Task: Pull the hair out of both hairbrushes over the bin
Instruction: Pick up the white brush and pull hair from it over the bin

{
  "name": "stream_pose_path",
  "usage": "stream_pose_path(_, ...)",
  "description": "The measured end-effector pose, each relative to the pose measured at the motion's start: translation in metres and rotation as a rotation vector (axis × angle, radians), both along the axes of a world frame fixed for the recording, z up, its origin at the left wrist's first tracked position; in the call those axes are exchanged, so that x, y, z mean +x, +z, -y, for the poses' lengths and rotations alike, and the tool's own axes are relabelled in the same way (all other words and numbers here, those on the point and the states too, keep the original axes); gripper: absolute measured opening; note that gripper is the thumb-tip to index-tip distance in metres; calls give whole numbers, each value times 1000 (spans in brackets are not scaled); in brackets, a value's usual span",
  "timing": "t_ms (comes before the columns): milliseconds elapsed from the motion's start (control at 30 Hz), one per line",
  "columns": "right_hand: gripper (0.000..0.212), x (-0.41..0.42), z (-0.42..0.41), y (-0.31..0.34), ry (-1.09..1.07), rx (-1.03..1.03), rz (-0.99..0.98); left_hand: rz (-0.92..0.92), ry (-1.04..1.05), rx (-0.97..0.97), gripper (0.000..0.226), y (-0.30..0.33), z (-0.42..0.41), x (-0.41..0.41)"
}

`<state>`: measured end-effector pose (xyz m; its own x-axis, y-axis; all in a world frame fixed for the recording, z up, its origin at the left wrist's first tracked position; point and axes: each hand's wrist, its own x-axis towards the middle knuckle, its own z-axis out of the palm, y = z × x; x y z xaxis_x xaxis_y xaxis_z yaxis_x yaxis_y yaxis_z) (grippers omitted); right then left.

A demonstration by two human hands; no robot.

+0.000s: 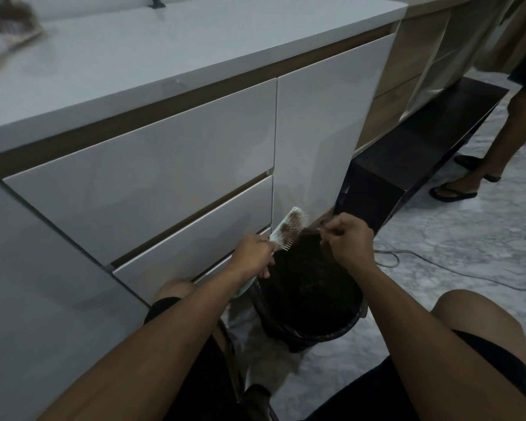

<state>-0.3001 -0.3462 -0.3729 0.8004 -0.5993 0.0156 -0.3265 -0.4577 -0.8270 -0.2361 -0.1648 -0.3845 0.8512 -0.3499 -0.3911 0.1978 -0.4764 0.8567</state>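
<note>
My left hand [253, 253] grips the handle of a white hairbrush [289, 228], held tilted over the far rim of a black bin [331, 331]. A brownish clump of hair [286, 230] sits in its bristles. My right hand [348, 238] hovers over the bin just right of the brush, fingers pinched together on a dark tuft of hair [324, 226]. A second hairbrush [11, 21], wooden and full of dark hair, lies blurred on the white countertop [152, 47] at the far left.
White drawer fronts [152, 177] stand close behind the bin. A grey cable [438, 268] runs across the marble floor to the right. Another person's legs in flip-flops [456, 189] stand at the far right beside a dark low platform [422, 141].
</note>
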Motion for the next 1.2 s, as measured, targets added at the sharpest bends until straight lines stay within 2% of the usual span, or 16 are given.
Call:
stream_pose_path(67,25,0,4,-3,-36,33,-23,-8,-2,5,28,-1,0,-1)
stream_pose_path(167,15,0,1,-5,72,28,-106,-5,-3,12,29,-2,0,-4)
stream_pose_path(233,29,0,-5,-6,185,92,-103,7,-22,24,28,-2,1,-6)
stream_pose_path(333,53,-1,-14,-6,327,121,16,27,-43,35,26,-1,4,-8)
stream_pose_path(400,44,-1,-16,-7,328,59,65,39,-46,32,26,0,6,-8)
stream_pose_path(500,15,1,-17,-2,224,14,56,59,-46,37,26,2,8,-9)
stream_pose_path(600,5,1,-13,0,165,2,9,65,-1,44,31,2,7,-6)
stream_pose_path(767,3,1,-7,-1,92,-33,-44,85,16,66,32,-1,8,-6)
stream_pose_path(833,16,2,-10,-2,113,10,-52,96,-1,73,30,-1,10,-8)
stream_pose_path(900,37,0,-16,-1,163,158,-43,116,-16,89,26,-1,11,-10)
stream_pose_path(967,46,0,-22,0,181,248,-26,132,-25,104,25,-1,11,-11)
stream_pose_path(1033,44,-1,-23,-2,167,193,-18,132,-28,101,25,-2,13,-12)
stream_pose_path(1200,12,0,-20,0,174,199,-31,126,1,73,24,-1,16,-12)
